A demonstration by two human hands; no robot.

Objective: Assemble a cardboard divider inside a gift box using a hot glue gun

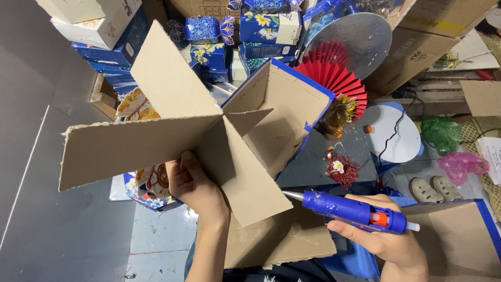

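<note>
Holding the cardboard box [209, 141] up from below, the left hand [193, 185] grips it tight; the right hand [383, 235] clutches the glue gun [352, 209], lying sideways, tip pointing left, just beside a flap.

The left hand [194, 185] grips a cross-shaped cardboard divider [209, 136] from below and holds it up in the middle. To the right, the right hand [383, 232] is closed around a blue glue gun [355, 210], with its metal tip touching the divider's near edge. Far behind stand blue patterned boxes [261, 31] and a red paper fan [336, 78].
</note>
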